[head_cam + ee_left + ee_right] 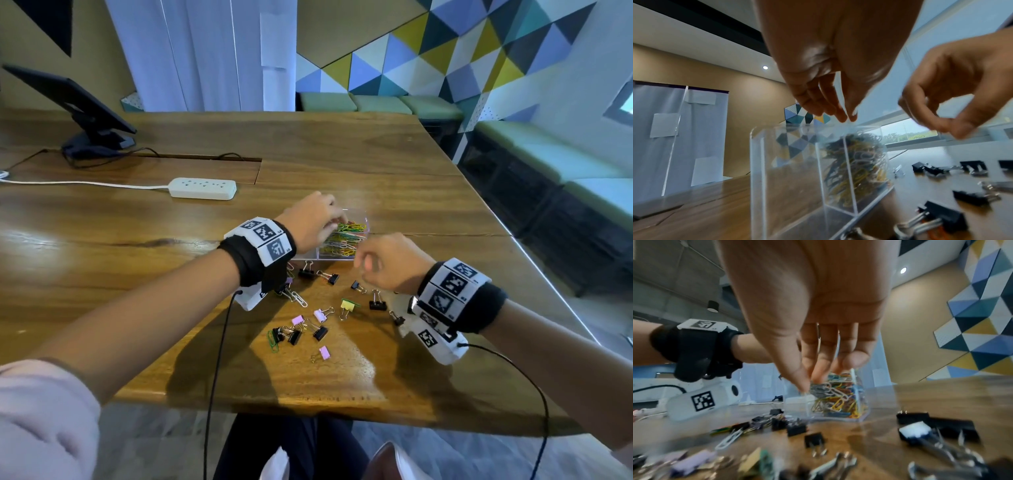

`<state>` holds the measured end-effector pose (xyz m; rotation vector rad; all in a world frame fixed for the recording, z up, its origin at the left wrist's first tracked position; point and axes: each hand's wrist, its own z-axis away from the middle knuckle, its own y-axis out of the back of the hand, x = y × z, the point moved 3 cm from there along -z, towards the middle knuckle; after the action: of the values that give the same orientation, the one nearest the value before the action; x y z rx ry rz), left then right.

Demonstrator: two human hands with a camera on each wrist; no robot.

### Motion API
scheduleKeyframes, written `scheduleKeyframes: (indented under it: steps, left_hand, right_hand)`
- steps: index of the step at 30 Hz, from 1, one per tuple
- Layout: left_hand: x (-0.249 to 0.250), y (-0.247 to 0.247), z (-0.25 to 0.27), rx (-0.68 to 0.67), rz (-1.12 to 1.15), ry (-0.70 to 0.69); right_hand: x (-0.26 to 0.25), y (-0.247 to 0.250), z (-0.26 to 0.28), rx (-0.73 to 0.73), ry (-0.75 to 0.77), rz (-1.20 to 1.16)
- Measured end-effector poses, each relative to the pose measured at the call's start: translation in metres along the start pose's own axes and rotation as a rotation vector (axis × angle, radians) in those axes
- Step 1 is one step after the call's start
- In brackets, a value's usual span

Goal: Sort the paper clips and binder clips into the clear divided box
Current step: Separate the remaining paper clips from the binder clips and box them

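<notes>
**Clips going into the box**

Wooden table (342,154) fills this bright room with coloured triangles on the wall. On it stands the clear box (342,236), one part full of paper clips (344,236). The left hand (310,221) pinches its fingers together over that part; the clip in them is too blurred to see. The right hand (387,262) hovers beside the box, fingers curled, holding nothing I can see. Binder clips (320,330) lie scattered near the box. A bump could tip it.

Clear divided box (363,224) upright, 1 compartment heaped with coloured paper clips (344,236); binder clips (320,331) (black, pink, yellow) scattered nearby.
</notes>
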<state>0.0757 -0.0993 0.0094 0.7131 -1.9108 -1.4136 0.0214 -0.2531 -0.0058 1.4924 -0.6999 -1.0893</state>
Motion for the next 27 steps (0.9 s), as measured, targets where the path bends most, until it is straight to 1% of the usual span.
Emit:
scheduleKeyframes:
  steps: [2, 4, 6, 7, 9, 10, 13, 16, 20, 24, 27]
  left_hand:
    - [0.008, 0.003, 0.006, 0.018, 0.050, -0.053]
    - [0.017, 0.003, 0.014, -0.042, 0.112, -0.108]
    - [0.025, -0.005, 0.023, -0.181, 0.107, -0.147]
    - [0.029, -0.011, 0.027, -0.266, 0.082, -0.145]
    - [0.033, -0.024, 0.033, -0.401, 0.003, -0.111]
    - [0.034, -0.028, 0.034, -0.433, -0.040, -0.091]
    - [0.034, -0.034, 0.030, -0.448, -0.116, -0.050]
    - [0.029, -0.034, 0.025, -0.438, -0.133, -0.019]
    - [0.019, -0.035, 0.023, -0.421, -0.146, 0.028]
    - [0.014, -0.034, 0.024, -0.422, -0.131, 0.035]
    - [0.013, -0.035, 0.026, -0.404, -0.138, 0.020]
  right_hand:
    - [-0.003, -0.009, 0.005, -0.141, 0.002, 0.024]
    - [-0.005, -0.016, 0.008, -0.235, 0.000, 0.045]
    - [-0.007, -0.022, 0.008, -0.289, -0.011, 0.068]
    - [-0.007, -0.024, 0.008, -0.302, -0.016, 0.074]
    - [-0.009, -0.024, 0.007, -0.300, -0.021, 0.070]
    - [-0.010, -0.024, 0.007, -0.301, -0.025, 0.050]
    - [-0.013, -0.025, 0.006, -0.358, -0.027, -0.063]
    - [-0.013, -0.024, 0.007, -0.288, -0.043, 0.034]
    - [-0.010, -0.022, 0.008, -0.292, -0.071, 0.051]
    - [-0.009, -0.015, 0.008, -0.216, -0.062, -0.007]
    - [-0.010, -0.010, 0.009, -0.185, -0.054, -0.047]
